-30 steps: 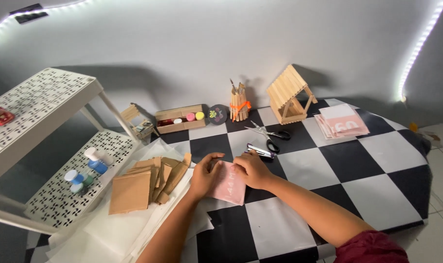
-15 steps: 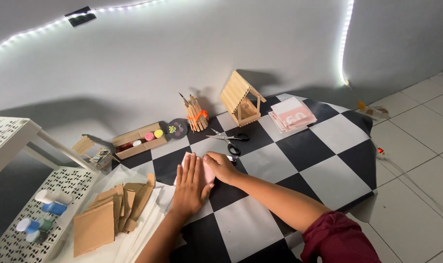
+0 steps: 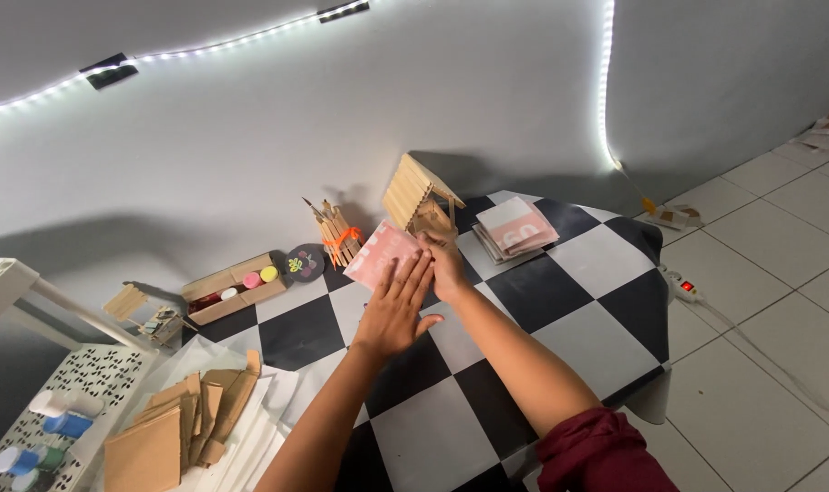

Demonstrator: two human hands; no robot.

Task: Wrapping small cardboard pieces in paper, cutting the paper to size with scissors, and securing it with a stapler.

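Pink paper sheet [image 3: 378, 254] sits mid-frame on the checkered counter [image 3: 569, 328], just below the stick house [image 3: 418, 196]; my left hand [image 3: 394, 310] lies flat and open, fingers spread, tips on the sheet's lower edge, while my right hand [image 3: 446, 264] curls at its right corner — pinching it or only touching, can't tell. I'd keep the flat palm as a clamp and work the corner with light pressure, since thin matte paper creases easily and slides on the glossy cloth. Surroundings: rigid ribbed wooden house, pink square stack [image 3: 516, 228] right of it, bundled sticks [image 3: 334, 235] left, cardboard pieces [image 3: 182, 419] lower left.
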